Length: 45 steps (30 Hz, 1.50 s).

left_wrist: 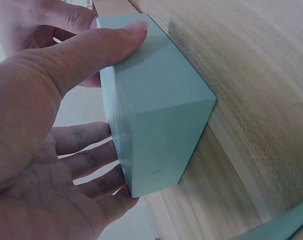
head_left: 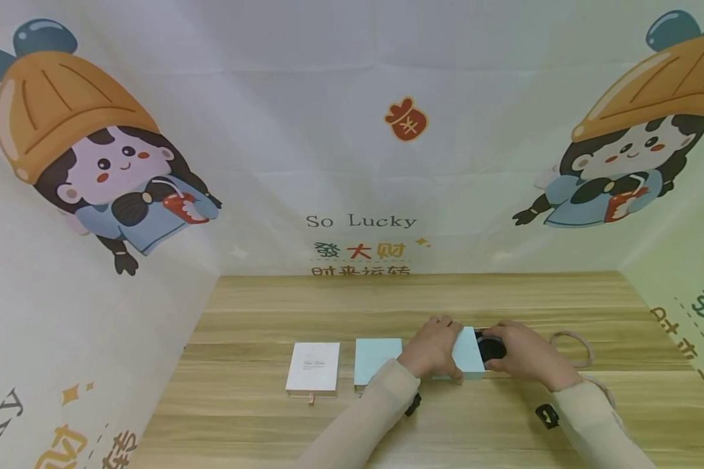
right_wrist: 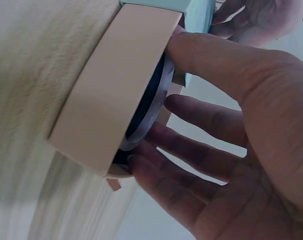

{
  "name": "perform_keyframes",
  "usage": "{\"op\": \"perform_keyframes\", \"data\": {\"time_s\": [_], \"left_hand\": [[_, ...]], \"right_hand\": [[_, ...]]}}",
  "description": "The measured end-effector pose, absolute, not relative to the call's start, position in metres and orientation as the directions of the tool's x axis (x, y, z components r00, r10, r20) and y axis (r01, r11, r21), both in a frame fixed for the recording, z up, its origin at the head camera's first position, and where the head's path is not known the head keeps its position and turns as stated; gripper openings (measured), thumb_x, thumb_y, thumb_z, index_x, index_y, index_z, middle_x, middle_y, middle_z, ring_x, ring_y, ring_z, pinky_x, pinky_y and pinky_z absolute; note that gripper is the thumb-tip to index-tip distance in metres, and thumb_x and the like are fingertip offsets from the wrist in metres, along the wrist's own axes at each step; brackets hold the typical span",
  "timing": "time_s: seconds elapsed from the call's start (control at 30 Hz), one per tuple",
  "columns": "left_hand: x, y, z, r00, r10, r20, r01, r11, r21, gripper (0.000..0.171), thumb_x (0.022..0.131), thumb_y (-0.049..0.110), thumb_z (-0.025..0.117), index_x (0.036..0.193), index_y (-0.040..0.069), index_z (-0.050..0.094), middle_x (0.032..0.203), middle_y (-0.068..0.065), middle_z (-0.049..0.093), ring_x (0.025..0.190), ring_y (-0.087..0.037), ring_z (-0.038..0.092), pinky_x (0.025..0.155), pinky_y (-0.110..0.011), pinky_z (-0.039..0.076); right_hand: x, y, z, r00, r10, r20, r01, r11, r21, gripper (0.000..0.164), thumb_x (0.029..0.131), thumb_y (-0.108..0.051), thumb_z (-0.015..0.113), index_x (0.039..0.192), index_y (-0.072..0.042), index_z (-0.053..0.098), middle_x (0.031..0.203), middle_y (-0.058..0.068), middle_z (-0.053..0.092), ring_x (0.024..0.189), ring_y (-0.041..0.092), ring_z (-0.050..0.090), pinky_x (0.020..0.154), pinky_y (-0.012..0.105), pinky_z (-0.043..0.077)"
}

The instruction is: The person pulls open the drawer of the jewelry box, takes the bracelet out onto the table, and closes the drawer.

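Observation:
A mint-green drawer box lies on the wooden table, its pink drawer pulled out to the right. My left hand grips the mint sleeve, thumb along the near side and fingers on the far side, as the left wrist view shows. Tilted inside the dark-lined drawer is a pale, shiny bangle. My right hand pinches this bangle between thumb and fingers. Part of the bangle is hidden behind the drawer wall. A small ribbon tab hangs from the drawer's end.
Left of the hands lie another mint box and a white box with a ribbon tab. A pale pinkish ring lies to the right; a second ring is partly hidden by the right sleeve. Printed cloth walls enclose the table.

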State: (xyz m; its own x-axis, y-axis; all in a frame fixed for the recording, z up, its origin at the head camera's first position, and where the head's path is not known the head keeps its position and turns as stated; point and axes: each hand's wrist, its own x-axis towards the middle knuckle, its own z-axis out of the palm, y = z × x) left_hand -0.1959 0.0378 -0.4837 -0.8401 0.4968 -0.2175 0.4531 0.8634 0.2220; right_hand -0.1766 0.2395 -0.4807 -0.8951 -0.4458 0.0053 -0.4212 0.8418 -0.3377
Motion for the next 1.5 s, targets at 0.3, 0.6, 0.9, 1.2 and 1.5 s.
{"op": "perform_keyframes", "data": {"time_s": [0.3, 0.6, 0.9, 1.2, 1.5], "left_hand": [[-0.195, 0.038, -0.483, -0.842, 0.493, -0.218, 0.448, 0.865, 0.225, 0.097, 0.072, 0.047, 0.092, 0.153, 0.019, 0.046, 0.153, 0.004, 0.050, 0.142, -0.017, 0.045, 0.116, -0.023, 0.040], [-0.195, 0.038, -0.484, -0.843, 0.492, -0.218, 0.449, 0.866, 0.218, 0.097, 0.072, 0.047, 0.093, 0.153, 0.018, 0.047, 0.153, 0.004, 0.050, 0.141, -0.016, 0.045, 0.116, -0.023, 0.039], [-0.196, 0.039, -0.486, -0.842, 0.493, -0.220, 0.448, 0.866, 0.223, 0.097, 0.072, 0.047, 0.093, 0.153, 0.019, 0.046, 0.152, 0.004, 0.050, 0.141, -0.016, 0.045, 0.116, -0.023, 0.039], [-0.195, 0.038, -0.485, -0.846, 0.493, -0.204, 0.447, 0.864, 0.233, 0.099, 0.071, 0.046, 0.093, 0.153, 0.019, 0.046, 0.153, 0.004, 0.050, 0.142, -0.017, 0.044, 0.117, -0.023, 0.038], [-0.194, 0.038, -0.486, -0.848, 0.493, -0.196, 0.448, 0.863, 0.234, 0.099, 0.070, 0.044, 0.094, 0.153, 0.018, 0.047, 0.152, 0.003, 0.051, 0.141, -0.017, 0.046, 0.117, -0.022, 0.038]], "right_hand": [[-0.181, 0.233, -0.474, -0.885, -0.461, -0.064, -0.417, 0.846, -0.333, 0.056, 0.077, -0.021, 0.088, 0.122, 0.006, 0.070, 0.112, 0.021, 0.070, 0.095, 0.032, 0.068, 0.079, 0.046, 0.059], [-0.182, 0.233, -0.477, -0.894, -0.447, -0.025, -0.412, 0.844, -0.343, 0.055, 0.072, -0.021, 0.087, 0.117, 0.005, 0.072, 0.107, 0.017, 0.072, 0.093, 0.029, 0.068, 0.078, 0.046, 0.059], [-0.180, 0.234, -0.481, -0.903, -0.424, 0.066, -0.419, 0.839, -0.347, 0.053, 0.069, -0.022, 0.089, 0.113, 0.002, 0.072, 0.109, 0.018, 0.069, 0.090, 0.025, 0.065, 0.074, 0.041, 0.058], [-0.179, 0.246, -0.477, -0.898, -0.420, 0.132, -0.437, 0.816, -0.378, 0.047, 0.069, -0.014, 0.086, 0.111, 0.000, 0.073, 0.104, 0.014, 0.067, 0.084, 0.023, 0.060, 0.064, 0.029, 0.051], [-0.185, 0.263, -0.470, -0.923, -0.346, 0.167, -0.384, 0.845, -0.371, 0.049, 0.077, -0.016, 0.084, 0.120, 0.001, 0.070, 0.117, 0.023, 0.064, 0.105, 0.045, 0.061, 0.082, 0.058, 0.056]]}}
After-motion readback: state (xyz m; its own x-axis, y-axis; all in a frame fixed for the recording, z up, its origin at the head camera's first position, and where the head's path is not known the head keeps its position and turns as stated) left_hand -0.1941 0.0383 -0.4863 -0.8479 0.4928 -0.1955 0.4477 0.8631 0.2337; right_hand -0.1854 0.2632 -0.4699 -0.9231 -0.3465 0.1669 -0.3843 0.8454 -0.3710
